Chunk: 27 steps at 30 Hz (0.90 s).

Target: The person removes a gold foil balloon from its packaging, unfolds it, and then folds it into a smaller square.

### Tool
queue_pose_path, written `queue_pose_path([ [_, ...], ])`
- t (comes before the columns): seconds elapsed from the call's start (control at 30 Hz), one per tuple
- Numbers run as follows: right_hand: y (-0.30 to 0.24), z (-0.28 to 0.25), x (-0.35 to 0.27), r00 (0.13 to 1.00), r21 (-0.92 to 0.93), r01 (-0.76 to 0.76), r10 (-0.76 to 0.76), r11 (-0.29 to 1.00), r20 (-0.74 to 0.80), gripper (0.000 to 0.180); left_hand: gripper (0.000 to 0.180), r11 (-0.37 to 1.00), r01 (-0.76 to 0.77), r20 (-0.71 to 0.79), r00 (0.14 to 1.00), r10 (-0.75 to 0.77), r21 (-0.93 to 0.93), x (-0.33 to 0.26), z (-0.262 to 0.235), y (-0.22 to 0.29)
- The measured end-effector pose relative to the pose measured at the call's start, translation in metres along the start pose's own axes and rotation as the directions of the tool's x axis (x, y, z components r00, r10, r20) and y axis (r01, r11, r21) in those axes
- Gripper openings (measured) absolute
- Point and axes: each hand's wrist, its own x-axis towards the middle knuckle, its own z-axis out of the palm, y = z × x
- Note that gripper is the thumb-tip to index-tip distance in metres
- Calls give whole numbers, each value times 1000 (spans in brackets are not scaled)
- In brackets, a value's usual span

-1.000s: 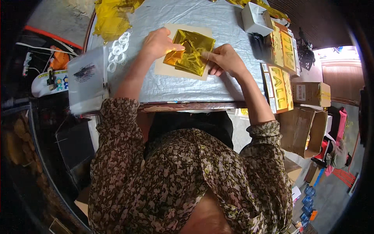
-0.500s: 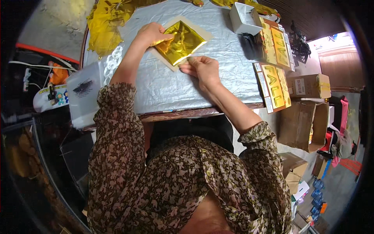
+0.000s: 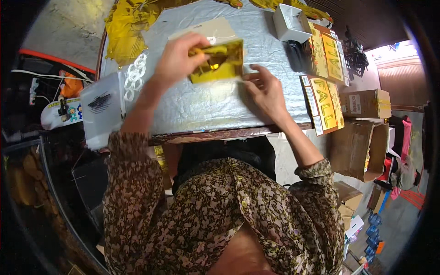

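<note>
Gold foil (image 3: 225, 64): apparently folded, remainder unclear. My left hand (image 3: 181, 56) pinches it; my right hand (image 3: 266, 89), loosely spread, just beside; beige card (image 3: 221, 26) beyond both.

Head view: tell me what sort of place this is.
Probably a small packing workshop: the left hand holds folded gold foil over a silver-covered table, printed packages lie along the table's right edge, and an open cardboard box stands beyond.

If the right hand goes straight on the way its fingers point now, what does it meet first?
The right hand would most likely meet the right edge of the gold foil held in the left hand; depth is unclear, so it might pass underneath.
</note>
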Motion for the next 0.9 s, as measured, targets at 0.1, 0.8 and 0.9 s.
queue_pose_path([
  [0.1,16,-23,-13,995,-23,94,-94,995,18,44,17,985,-123,-57,990,130,120,-43,21,31],
  [0.8,22,-20,-16,774,-391,632,-568,669,280,37,55,991,-131,239,964,120,29,-109,3,35],
  [0.9,22,-16,-10,754,-423,655,-576,626,315,39,49,972,80,-98,993,-59,223,-86,8,-17],
])
